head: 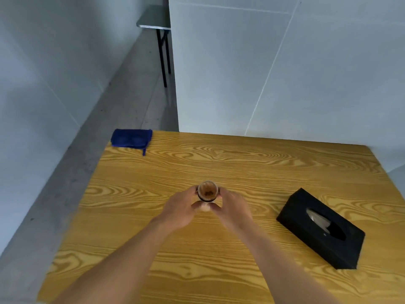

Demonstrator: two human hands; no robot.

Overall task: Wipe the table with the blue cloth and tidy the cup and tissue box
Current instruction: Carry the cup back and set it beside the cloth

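Observation:
A small cup [207, 190] with brown residue inside stands near the middle of the wooden table [252, 163]. My left hand [180, 210] and my right hand [232, 210] wrap around it from both sides, fingers touching its wall. The folded blue cloth [131, 138] lies at the table's far left corner. A black tissue box [321, 229] sits at the right side, angled, with a tissue showing in its slot.
White wall panels [285, 73] rise just behind the table's far edge. A grey concrete floor [87, 150] runs along the left side. A small grey folding table [154, 18] stands far back.

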